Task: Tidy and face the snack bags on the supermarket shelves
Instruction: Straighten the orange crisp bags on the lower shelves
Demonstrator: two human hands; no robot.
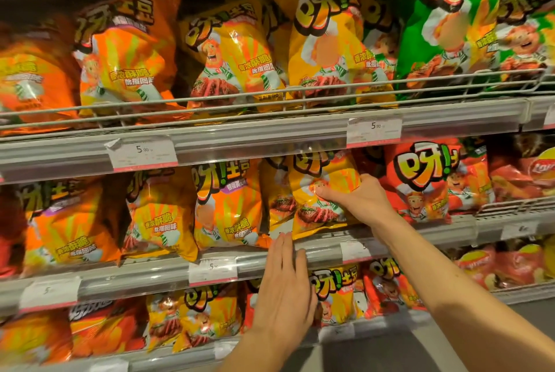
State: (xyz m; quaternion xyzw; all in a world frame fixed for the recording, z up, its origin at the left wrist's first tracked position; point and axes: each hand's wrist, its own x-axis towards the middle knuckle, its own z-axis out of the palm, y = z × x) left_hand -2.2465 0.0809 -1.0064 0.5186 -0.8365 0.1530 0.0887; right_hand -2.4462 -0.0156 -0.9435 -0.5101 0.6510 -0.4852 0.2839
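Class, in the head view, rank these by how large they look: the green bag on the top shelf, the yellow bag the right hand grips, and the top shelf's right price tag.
1. green bag
2. yellow bag, partly hidden by the shelf rail and the right hand, so unsure against the green bag
3. price tag

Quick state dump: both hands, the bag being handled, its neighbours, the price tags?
right hand: grips the yellow bag, thumb across its front
yellow bag: middle shelf, upright, tilted slightly
left hand: fingers straight, tips at the middle shelf edge
orange bags: upright, facing out, left of the yellow bag
red bag: upright, facing out, to its right
upper-left price tag: corner crumpled
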